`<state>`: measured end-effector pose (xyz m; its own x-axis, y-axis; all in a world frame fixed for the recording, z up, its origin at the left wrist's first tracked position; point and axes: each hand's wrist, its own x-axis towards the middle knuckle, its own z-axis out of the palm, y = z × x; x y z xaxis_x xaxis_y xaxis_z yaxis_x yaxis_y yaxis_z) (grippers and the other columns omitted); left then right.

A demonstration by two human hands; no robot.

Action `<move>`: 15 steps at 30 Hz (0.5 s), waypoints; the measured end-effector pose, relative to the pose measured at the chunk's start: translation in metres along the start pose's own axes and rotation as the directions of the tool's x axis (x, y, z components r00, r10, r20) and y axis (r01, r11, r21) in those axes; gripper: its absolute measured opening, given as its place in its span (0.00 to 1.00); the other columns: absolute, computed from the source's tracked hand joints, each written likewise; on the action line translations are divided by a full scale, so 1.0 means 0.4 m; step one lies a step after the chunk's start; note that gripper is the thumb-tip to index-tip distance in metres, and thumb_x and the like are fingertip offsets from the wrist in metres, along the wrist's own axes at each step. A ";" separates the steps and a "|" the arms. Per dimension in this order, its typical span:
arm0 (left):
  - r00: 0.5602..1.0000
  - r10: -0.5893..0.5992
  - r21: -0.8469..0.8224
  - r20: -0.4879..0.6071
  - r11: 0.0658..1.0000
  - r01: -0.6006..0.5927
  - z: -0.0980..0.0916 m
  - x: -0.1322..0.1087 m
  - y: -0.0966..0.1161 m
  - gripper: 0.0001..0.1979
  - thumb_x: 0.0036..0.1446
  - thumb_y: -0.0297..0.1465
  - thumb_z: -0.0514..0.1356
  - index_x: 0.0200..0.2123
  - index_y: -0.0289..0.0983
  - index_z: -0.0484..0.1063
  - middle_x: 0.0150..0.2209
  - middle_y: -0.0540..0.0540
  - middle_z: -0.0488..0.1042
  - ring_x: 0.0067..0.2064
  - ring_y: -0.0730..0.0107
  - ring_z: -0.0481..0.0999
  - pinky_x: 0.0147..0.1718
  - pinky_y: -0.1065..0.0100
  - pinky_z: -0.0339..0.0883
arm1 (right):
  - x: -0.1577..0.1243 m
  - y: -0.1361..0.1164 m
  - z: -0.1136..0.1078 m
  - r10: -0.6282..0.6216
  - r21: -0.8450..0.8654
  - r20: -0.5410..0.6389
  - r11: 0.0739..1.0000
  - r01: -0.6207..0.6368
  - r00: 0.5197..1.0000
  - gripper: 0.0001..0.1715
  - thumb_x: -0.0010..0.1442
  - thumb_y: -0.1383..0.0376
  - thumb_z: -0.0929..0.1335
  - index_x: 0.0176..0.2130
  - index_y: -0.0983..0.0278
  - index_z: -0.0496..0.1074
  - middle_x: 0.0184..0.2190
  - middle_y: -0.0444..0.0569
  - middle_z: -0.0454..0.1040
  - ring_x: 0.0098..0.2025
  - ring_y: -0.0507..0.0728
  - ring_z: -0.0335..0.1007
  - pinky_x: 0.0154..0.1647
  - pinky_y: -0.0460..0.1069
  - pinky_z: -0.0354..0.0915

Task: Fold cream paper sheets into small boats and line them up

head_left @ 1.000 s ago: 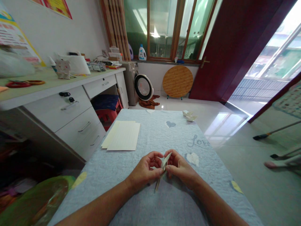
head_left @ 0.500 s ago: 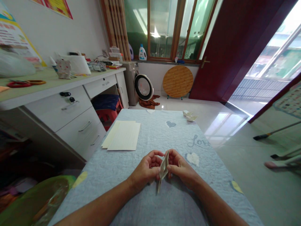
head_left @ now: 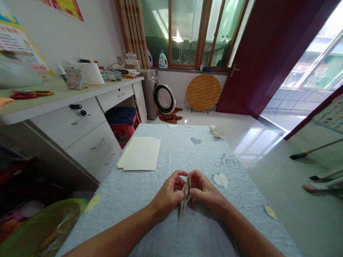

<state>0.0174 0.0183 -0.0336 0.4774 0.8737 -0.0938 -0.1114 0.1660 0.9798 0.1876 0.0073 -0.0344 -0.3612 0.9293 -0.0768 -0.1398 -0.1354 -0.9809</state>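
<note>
We find the folded paper (head_left: 185, 192) in the middle of our view, low down, held upright between our two hands, a little above the quilted blue tablecloth (head_left: 166, 228). Its narrow tip points to about 6 o'clock and leans slightly toward 7, and we cannot tell whether the tip touches the cloth. Our left hand (head_left: 168, 191) comes in at 9 o'clock from the paper, with its fingers curled and its thumb and fingertips pinching the paper's left side. Our right hand (head_left: 205, 189) mirrors it at 3 o'clock, fingers bent and closed on the right side, so both hands grip the same piece. Farther out on the cloth, a stack of cream paper sheets (head_left: 140, 153) lies flat at about 11 o'clock, and two small folded paper shapes (head_left: 217, 131) sit near the far edge at about 1 o'clock. A white desk with drawers (head_left: 66, 123) runs along the table at 10 o'clock, with scissors (head_left: 32, 94) lying on top. Straight ahead at 12 o'clock stand a washing machine (head_left: 150, 92) and, at the window, a detergent bottle (head_left: 162, 60). A round wooden tabletop (head_left: 203, 92) leans against the wall at 1 o'clock, beside a dark red door (head_left: 241, 53).
</note>
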 end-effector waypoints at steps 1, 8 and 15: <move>1.000 -0.003 0.006 -0.007 1.000 0.003 0.002 -0.002 0.003 0.24 0.44 0.25 0.59 0.48 0.38 0.65 0.30 0.51 0.71 0.31 0.70 0.72 0.28 0.72 0.63 | 0.000 0.000 0.000 -0.002 -0.009 0.006 1.000 0.002 1.000 0.24 0.49 0.56 0.76 0.38 0.61 0.63 0.29 0.40 0.67 0.27 0.49 0.62 0.22 0.42 0.61; 0.999 -0.015 0.006 -0.034 1.000 0.016 0.012 -0.009 0.010 0.18 0.52 0.31 0.60 0.47 0.38 0.65 0.29 0.52 0.69 0.31 0.70 0.72 0.28 0.71 0.63 | -0.002 -0.002 0.001 -0.006 -0.036 0.020 0.999 0.007 1.000 0.24 0.50 0.56 0.76 0.40 0.61 0.64 0.31 0.41 0.66 0.29 0.50 0.63 0.24 0.43 0.61; 0.999 -0.032 -0.154 0.005 0.988 0.032 0.003 0.000 0.000 0.23 0.46 0.27 0.62 0.47 0.40 0.65 0.29 0.54 0.68 0.29 0.71 0.71 0.31 0.71 0.64 | -0.003 0.000 0.000 -0.006 0.035 0.029 0.999 0.005 1.000 0.25 0.50 0.54 0.76 0.41 0.60 0.64 0.32 0.42 0.66 0.30 0.50 0.63 0.24 0.43 0.63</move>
<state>0.0184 0.0180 -0.0332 0.4847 0.8658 -0.1240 -0.2289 0.2624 0.9374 0.1880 0.0060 -0.0343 -0.3865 0.9199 -0.0655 -0.1735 -0.1423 -0.9745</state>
